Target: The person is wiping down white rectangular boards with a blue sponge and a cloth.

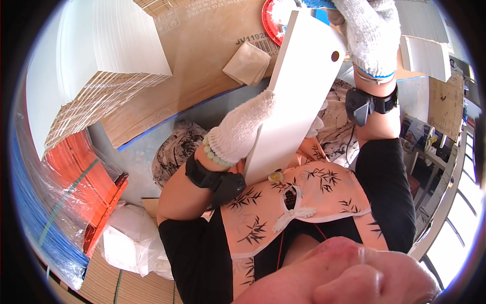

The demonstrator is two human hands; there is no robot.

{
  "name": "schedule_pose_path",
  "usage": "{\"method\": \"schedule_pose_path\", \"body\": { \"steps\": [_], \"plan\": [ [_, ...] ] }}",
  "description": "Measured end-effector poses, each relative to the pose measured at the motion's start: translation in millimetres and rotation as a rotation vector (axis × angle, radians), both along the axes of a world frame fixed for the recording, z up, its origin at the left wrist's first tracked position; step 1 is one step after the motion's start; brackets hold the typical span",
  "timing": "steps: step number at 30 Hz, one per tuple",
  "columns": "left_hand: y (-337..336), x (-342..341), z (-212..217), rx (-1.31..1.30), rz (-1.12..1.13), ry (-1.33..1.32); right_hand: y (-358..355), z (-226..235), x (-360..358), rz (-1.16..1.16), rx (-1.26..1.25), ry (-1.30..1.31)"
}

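A long white board (298, 91) with a round hole near its far end slants from my lap up across the cardboard-covered table. My left hand (248, 119), in a white knitted glove, is closed on its left edge; the fingertips are hidden behind the board. At the top right, beyond the board's far corner, is my gloved right hand (372, 35). Its fingers are bent around a blue thing (318, 3) cut off by the picture's upper edge, so I cannot tell its kind. Left of the board's far end sits a red round tub (273, 30) with white stuff in it.
A folded beige cloth (246, 63) lies on the cardboard (202, 55) left of the board. Tall stacks of white panels (126, 45) stand at the left, more white panels (425, 58) at the right. Orange pieces (76, 172) in clear film and a plastic bag (134, 238) are lower left.
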State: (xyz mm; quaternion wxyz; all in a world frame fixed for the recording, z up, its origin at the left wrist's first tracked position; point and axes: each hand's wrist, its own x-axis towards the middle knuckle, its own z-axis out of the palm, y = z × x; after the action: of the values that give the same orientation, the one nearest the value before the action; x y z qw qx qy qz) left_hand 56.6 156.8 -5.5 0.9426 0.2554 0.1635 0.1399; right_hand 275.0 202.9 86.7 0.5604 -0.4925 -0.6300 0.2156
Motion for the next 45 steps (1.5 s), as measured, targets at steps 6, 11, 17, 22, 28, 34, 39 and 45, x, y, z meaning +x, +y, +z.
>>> {"method": "schedule_pose_path", "body": {
  "steps": [6, 11, 17, 22, 28, 34, 39, 45],
  "plan": [
    [0, -10, -12, -0.21, -0.013, -0.092, 3, -11, -4, 0.094, -0.023, 0.104],
    [1, -2, -5, -0.207, 0.007, -0.051, -2, -5, 5, 0.079, -0.027, 0.065],
    [-2, -6, -5, 0.008, 0.01, 0.057, 0, -12, -8, 0.106, -0.075, 0.181],
    [0, -2, 0, -0.147, -0.003, -0.047, -5, -4, 3, 0.099, -0.091, 0.15],
    [2, -7, -6, -0.203, 0.004, -0.065, -4, -9, -5, 0.105, -0.107, 0.209],
    [3, -11, -5, -0.352, 0.002, -0.084, 0, -12, 2, 0.079, 0.043, 0.023],
    [2, -14, -5, -0.165, -0.021, -0.087, -2, -4, 1, 0.099, -0.017, -0.033],
    [2, -9, -6, -0.198, 0.033, -0.039, -2, -11, 6, 0.054, 0.081, -0.094]
  ]
}}
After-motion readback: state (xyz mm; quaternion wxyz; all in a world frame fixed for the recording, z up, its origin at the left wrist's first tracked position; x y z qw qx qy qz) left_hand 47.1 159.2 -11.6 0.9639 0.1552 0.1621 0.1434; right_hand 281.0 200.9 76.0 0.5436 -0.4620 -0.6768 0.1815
